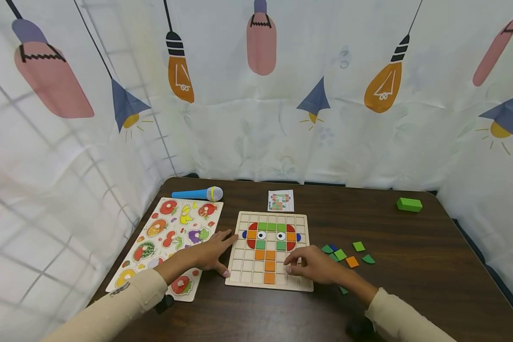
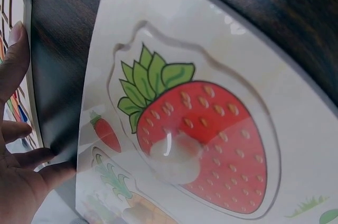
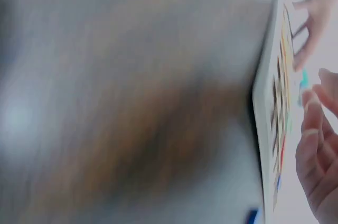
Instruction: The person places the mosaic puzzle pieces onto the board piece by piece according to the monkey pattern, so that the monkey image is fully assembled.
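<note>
Head view has your right hand (image 1: 309,263) at the right part of the grid board (image 1: 243,256), its thumb and fingertips brought close together in a narrow pinch. You cannot tell from these views whether a piece sits between them, since the fingers cover the spot. Your left hand (image 1: 209,251) has its fingers spread wide and holds nothing; its fingertips and thumb rest along the left edge of that board.

Between your hands, the board lies flat on the dark table (image 1: 410,266). On its far half you have a figure of red, green, orange and blue pieces with two round eyes. Just nearer, the orange squares (image 1: 270,266) form a short row of two with more running down towards you.

To the right of the board, near your right wrist, lie loose green pieces, a blue one and an orange tile (image 1: 352,261). Just beyond the board's far edge you have a small picture card (image 1: 280,201) with a similar figure on it.

On the left, under your left forearm, lies the fruit board (image 1: 174,222), with the blue toy microphone (image 1: 196,194) beside its far edge. A green block (image 1: 409,204) rests at the far right.
</note>
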